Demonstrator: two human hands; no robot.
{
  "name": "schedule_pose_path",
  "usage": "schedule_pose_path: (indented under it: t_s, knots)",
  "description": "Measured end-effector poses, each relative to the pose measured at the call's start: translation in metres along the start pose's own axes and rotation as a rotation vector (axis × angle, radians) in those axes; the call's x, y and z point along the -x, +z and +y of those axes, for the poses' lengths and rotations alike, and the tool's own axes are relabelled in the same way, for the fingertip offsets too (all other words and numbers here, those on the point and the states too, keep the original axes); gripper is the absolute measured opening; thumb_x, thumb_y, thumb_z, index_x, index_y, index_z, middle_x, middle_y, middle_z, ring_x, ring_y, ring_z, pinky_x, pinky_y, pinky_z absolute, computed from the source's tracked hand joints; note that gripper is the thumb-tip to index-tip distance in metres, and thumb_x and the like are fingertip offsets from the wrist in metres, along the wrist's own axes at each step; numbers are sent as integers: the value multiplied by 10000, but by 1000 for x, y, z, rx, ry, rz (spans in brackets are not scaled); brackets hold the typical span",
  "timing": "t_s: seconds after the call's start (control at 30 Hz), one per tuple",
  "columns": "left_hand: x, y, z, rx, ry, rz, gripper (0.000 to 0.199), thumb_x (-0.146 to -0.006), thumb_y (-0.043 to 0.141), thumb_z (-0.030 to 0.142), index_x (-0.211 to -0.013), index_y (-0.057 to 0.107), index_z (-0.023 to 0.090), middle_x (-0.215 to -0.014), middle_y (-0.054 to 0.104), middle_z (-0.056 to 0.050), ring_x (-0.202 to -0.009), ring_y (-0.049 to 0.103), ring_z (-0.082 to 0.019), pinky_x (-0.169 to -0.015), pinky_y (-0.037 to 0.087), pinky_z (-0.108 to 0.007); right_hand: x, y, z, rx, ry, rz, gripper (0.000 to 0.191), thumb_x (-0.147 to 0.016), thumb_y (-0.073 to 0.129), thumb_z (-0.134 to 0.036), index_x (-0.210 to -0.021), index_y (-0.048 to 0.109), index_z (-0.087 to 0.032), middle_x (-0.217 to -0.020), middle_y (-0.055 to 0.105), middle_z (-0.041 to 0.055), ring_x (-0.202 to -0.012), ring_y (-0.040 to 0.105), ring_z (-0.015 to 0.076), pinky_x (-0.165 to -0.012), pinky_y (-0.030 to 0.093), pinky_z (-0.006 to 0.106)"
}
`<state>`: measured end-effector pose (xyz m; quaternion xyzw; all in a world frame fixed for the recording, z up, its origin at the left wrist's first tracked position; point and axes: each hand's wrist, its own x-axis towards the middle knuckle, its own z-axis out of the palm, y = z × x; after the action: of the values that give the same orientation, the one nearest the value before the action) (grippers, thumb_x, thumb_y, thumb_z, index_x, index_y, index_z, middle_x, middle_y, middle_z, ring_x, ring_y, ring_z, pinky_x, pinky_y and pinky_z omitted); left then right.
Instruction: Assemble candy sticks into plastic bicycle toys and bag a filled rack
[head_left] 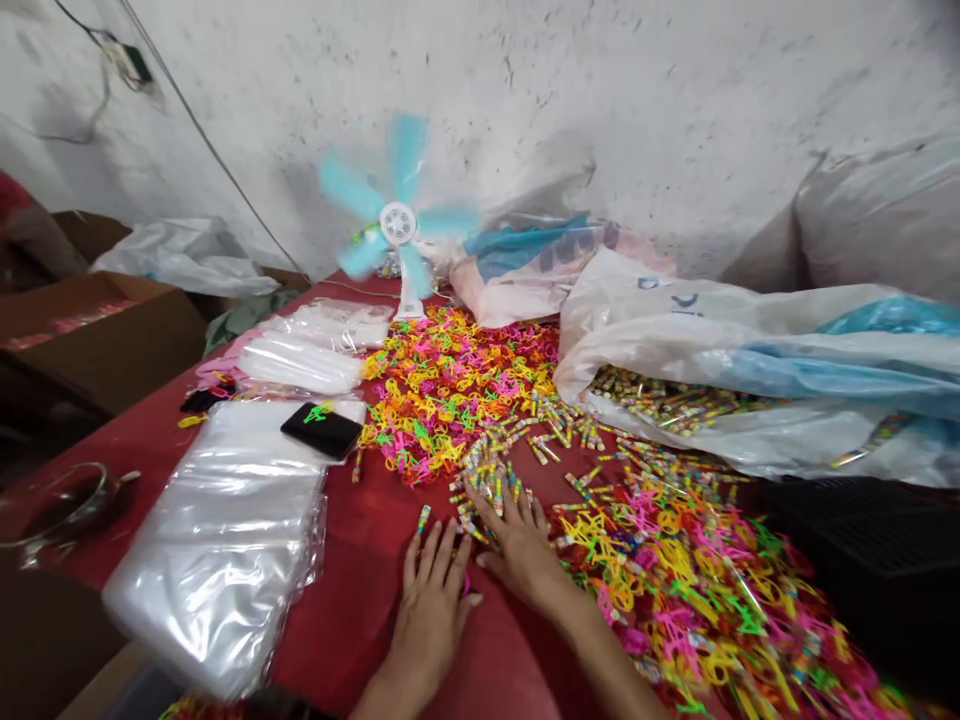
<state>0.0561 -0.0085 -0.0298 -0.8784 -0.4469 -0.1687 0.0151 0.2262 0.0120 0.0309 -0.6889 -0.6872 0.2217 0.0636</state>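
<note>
My left hand (433, 600) lies palm down on the red table (352, 560), fingers spread, with a small patterned tube (424, 519) just beyond its fingertips. To its right, my right hand (521, 545) reaches forward, its fingers apart and touching the near side of a heap of small patterned tubes (491, 465). Something small and purple shows partly beside the left fingers. Behind the tubes lies a pile of colourful plastic pieces (427, 400). Another pile of colourful pieces mixed with tubes (690, 590) spreads right of my right forearm.
Clear plastic bags (217, 540) lie at left, with a black phone (321, 430) on them. A small fan (397, 223) stands at the back. An open white sack of tubes (750, 330) and a dark crate (862, 540) are at right. A glass cup (75, 500) sits far left.
</note>
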Motion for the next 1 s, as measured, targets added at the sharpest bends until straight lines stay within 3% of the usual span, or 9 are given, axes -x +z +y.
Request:
schedule_pose_path:
  t_s: [0.1,0.2,0.3,0.4,0.5,0.63,0.77,0.87,1.0]
  knots:
    - [15,-9,-4,24,-36,17,660,-871,560,319,-1464,293,201,-1474,432,-104,-1376,345,-288,-1085,308,-505,13,8,-2,-103,-97,-10,944,-730,651,-94,-1472,183,-442,-1604,69,20,-1454,45,316,-1127,148,559]
    - [27,-14,-10,27,-104,43,676,-865,573,340,-1463,294,195,-1487,411,-114,-1393,309,-302,-1090,282,-528,19,16,6,-242,-203,93,834,-805,620,-171,-1488,192,-384,-1604,44,35,-1460,76,251,-1136,215,470]
    - [36,-18,-17,49,-136,44,625,-871,566,330,-1441,346,196,-1491,400,-128,-1392,309,-305,-1085,293,-523,22,21,19,-318,-194,306,582,-903,503,-263,-1460,336,-297,-1536,291,89,-1411,273,229,-1094,324,429]
    - [41,-19,-20,113,-142,29,564,-888,541,305,-1416,387,183,-1482,409,-142,-1385,327,-289,-1083,317,-501,28,27,26,-288,-181,464,351,-948,411,-260,-1241,605,-246,-1181,642,106,-1126,577,226,-959,456,400]
    - [43,-19,-21,176,-162,20,537,-890,538,294,-1397,409,178,-1466,429,-151,-1373,350,-293,-1077,331,-510,40,39,15,-223,-266,433,269,-938,448,-235,-1061,687,-233,-943,708,78,-901,640,214,-829,510,361]
    - [45,-18,-21,226,-183,41,527,-893,534,253,-1393,398,158,-1457,437,-157,-1371,351,-289,-1073,346,-503,55,59,-11,-148,-263,359,216,-890,504,-183,-1035,663,-201,-973,688,83,-901,629,223,-799,519,356]
    - [50,-20,-25,288,-197,92,508,-900,529,266,-1381,405,160,-1453,441,-144,-1365,360,-269,-1052,382,-460,58,61,-16,-118,-220,337,163,-874,480,-152,-902,633,-204,-867,665,68,-817,620,218,-746,513,348]
    - [53,-25,-27,306,-209,120,461,-899,535,271,-1343,458,174,-1417,487,-135,-1318,411,-271,-1026,391,-454,57,55,-9,-177,-191,366,147,-891,451,-189,-943,587,-204,-889,662,77,-824,631,215,-750,513,338]
    - [48,-34,-25,270,-314,108,340,-886,539,167,-1222,578,201,-1200,652,-101,-1131,536,-274,-958,379,-479,58,59,-7,-241,-209,337,251,-909,371,-169,-1093,539,-196,-992,676,94,-895,659,199,-772,521,315]
